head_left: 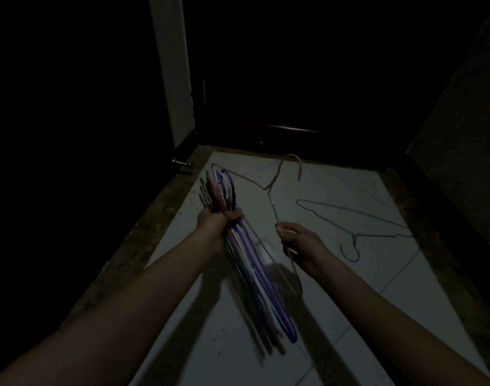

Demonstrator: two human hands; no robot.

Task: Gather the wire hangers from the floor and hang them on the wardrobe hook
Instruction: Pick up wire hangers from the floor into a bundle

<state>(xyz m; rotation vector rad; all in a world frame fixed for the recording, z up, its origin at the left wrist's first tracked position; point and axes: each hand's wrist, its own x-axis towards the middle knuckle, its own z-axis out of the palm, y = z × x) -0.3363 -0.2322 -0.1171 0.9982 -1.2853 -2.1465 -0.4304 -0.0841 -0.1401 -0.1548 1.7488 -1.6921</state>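
The room was dim. At the far left a door handle [180, 163] stuck out near the floor edge, and a pale wall strip [173, 71] rose above it. The left hand [218, 222] had its grip curled tight around a bundle of hangers [248, 254], purple, white and darker ones stacked together, their hooks pointing away toward the dark door [294, 79] and their long sides running back toward the person, all held above the tiled floor [363, 274]. Just right of the bundle, the right hand [299, 245] held a single pale hanger [274, 188] off the floor, its grip pinching the wire between thumb and fingertips; that hanger's hook curved up at the far end, and one shoulder reached across toward the bundle's hooks. Further right, well apart from both hands, one grey hanger [358, 229] lay flat on the floor, its hook turned toward the person.
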